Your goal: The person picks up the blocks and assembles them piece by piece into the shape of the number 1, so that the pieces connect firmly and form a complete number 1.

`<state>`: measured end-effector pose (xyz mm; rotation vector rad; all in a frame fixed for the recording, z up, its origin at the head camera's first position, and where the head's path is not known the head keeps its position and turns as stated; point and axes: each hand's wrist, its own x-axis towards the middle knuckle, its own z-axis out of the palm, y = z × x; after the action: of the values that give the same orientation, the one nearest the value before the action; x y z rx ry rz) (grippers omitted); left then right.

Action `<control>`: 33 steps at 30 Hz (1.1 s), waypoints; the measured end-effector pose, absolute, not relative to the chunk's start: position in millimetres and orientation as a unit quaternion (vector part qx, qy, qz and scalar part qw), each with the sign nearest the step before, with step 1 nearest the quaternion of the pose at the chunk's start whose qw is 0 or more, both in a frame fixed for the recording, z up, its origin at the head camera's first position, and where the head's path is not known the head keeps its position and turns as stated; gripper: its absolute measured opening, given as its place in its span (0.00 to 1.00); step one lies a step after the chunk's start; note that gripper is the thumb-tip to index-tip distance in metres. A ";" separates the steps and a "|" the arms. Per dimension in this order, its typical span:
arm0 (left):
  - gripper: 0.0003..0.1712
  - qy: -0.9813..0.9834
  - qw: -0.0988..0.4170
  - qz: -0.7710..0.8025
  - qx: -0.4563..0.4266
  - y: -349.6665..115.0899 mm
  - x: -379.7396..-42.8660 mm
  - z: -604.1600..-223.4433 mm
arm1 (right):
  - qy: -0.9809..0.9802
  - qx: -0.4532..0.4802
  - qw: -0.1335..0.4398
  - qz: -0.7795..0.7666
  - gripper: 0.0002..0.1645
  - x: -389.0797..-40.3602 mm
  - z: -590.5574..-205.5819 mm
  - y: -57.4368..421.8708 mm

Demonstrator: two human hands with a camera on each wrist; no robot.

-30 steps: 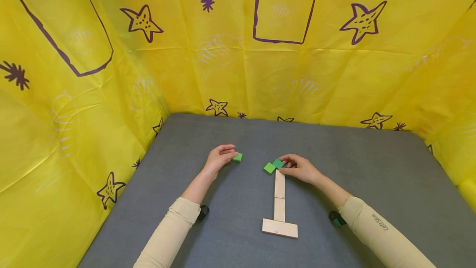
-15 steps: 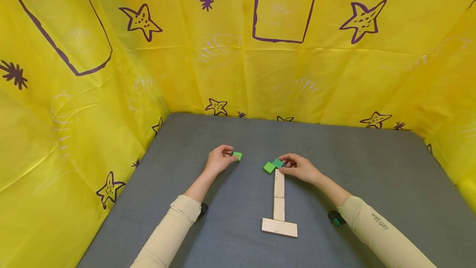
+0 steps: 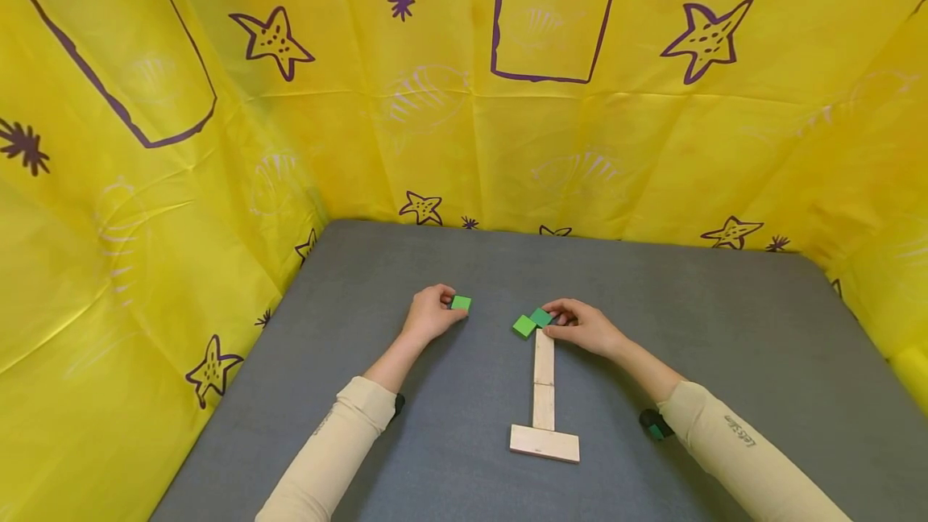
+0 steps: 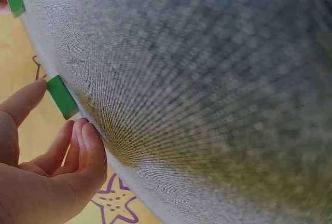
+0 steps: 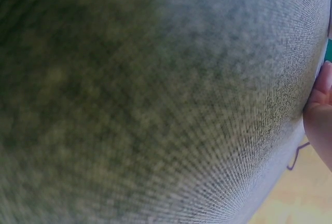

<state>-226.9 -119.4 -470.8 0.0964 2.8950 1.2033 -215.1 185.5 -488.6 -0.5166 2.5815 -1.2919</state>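
My left hand [image 3: 429, 312] pinches a light green square block [image 3: 461, 303] between thumb and fingertips, at the left of the table's middle. In the left wrist view that green block [image 4: 62, 97] is tilted, its corners at the thumb and fingertips. Over to the right, my right hand [image 3: 590, 331] holds a darker green block [image 3: 540, 317] by its right side. Another light green block [image 3: 524, 327] lies against it, corner to edge. Directly below them, a pale wooden plank [image 3: 544, 356] runs toward me, its far end at my right thumb.
A second wooden plank [image 3: 544, 408] continues the line, and a crosswise plank [image 3: 545, 443] lies at its near end. These rest on a grey table [image 3: 638, 280]. Yellow cloth walls [image 3: 435, 143] with purple drawings stand behind and beside it.
The left fingers and thumb have shifted round the light green block, which has turned and moved slightly left. My right hand stays in place on the darker green block.
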 end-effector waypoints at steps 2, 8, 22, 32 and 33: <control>0.23 0.926 0.001 0.377 0.032 -119.1 -226.8 -470.5 | 0.875 -0.175 0.103 -0.438 0.25 -215.2 -488.6 185.3; 0.24 0.930 0.004 0.365 0.031 -117.9 -225.4 -470.3 | 0.875 -0.175 0.103 -0.439 0.25 -215.3 -488.7 184.8; 0.23 0.932 -0.001 0.361 0.032 -115.4 -224.8 -471.5 | 0.877 -0.177 0.098 -0.435 0.25 -213.9 -487.0 184.3; 0.23 0.931 0.001 0.365 0.031 -115.6 -223.3 -471.4 | 0.874 -0.175 0.101 -0.441 0.25 -213.7 -488.2 183.6; 0.23 0.931 0.001 0.365 0.031 -115.7 -223.4 -471.6 | 0.875 -0.175 0.100 -0.441 0.25 -213.9 -488.1 183.6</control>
<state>-223.4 -115.7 -471.6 0.0976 2.9214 1.1454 -213.9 183.6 -488.1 -0.5180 2.5848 -1.3027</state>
